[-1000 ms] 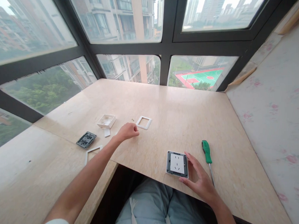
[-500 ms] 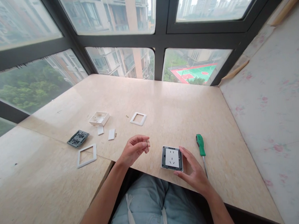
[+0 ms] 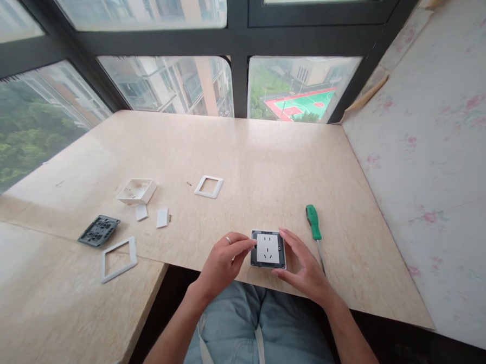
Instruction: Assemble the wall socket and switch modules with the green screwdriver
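Note:
A socket unit (image 3: 267,249) with a white face and dark grey border lies near the table's front edge. My right hand (image 3: 307,268) grips its right side between thumb and fingers. My left hand (image 3: 226,259), with a ring on one finger, is pinched at the socket's left edge; whatever is between its fingertips is too small to make out. To the right of my right hand lies a green-handled screwdriver (image 3: 313,222), its shaft pointing toward me.
Left of centre are a white box (image 3: 137,191), two small white plates (image 3: 162,217) (image 3: 141,212), a dark grey module (image 3: 99,231) and a white frame (image 3: 105,265). Another white frame (image 3: 208,179) lies farther back. A floral wall (image 3: 437,155) bounds the right; windows stand behind.
My left hand has moved right, from beside the socket unit to its left edge. My right hand still grips the socket's right side. The camera view has shifted, moving the scene left.

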Tool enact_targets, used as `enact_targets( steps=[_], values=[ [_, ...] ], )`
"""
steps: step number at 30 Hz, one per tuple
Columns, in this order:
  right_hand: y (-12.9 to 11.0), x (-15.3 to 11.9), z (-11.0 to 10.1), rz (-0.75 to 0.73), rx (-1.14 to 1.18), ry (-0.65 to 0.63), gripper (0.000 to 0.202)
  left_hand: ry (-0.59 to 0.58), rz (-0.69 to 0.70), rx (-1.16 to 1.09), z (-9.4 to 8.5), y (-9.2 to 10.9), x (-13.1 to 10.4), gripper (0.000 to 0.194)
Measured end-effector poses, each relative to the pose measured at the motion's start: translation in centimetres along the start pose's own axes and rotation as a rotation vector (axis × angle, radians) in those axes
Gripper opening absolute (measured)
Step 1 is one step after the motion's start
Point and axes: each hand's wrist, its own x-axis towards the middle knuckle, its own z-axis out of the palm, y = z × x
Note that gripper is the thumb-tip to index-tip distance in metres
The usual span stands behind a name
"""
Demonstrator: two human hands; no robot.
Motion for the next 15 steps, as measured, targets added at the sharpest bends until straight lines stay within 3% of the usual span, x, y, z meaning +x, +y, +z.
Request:
enact_targets(
  steps=[6, 15],
  values=[
    [-0.26, 0.01, -0.15, 0.019, 0.007, -0.005, 0.084, -0.012, 0.063, 0.076, 0.78, -0.7, 0.05, 0.023],
    [-0.45, -0.02, -0.23, 0.02, 0.008, -0.018, 0.084, -0.021, 0.035, 0.1, 1.03, -0.98, 0.14, 0.017]
  ],
)
